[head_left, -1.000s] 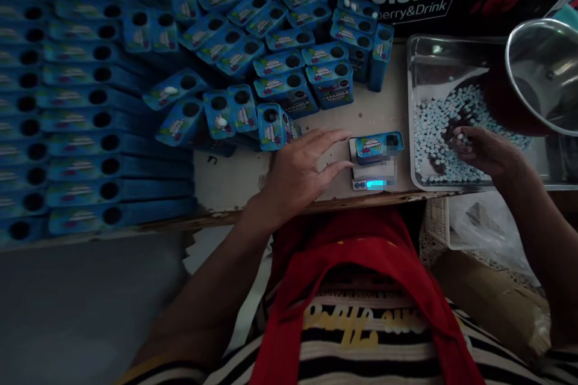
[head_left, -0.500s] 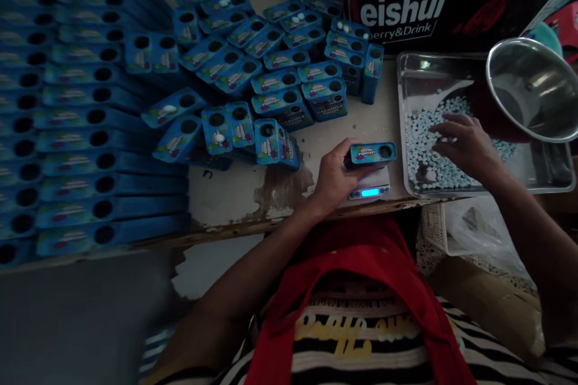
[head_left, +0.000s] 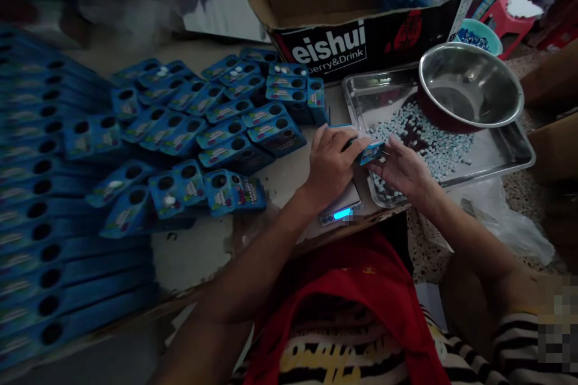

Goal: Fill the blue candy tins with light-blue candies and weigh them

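My left hand is closed around a small blue candy box, tilted so that one end points to the right. Under that end is my right hand, palm up with its fingers stretched out; a small pale candy shows between it and the box. Just below the hands, a small digital scale with a lit blue display sits at the table edge. Beyond my right hand, many pale blue and white candies lie loose in a metal tray.
A steel bowl rests tilted in the tray. Behind it stands an open black carton with blue boxes inside. Several blue boxes with round holes stand to the left, beside long stacked rows. A turquoise bowl is at the back right.
My left hand has lifted the box off the scale and tipped it to the right. My right hand has left the candies in the tray and come to the box's end. The view has shifted.
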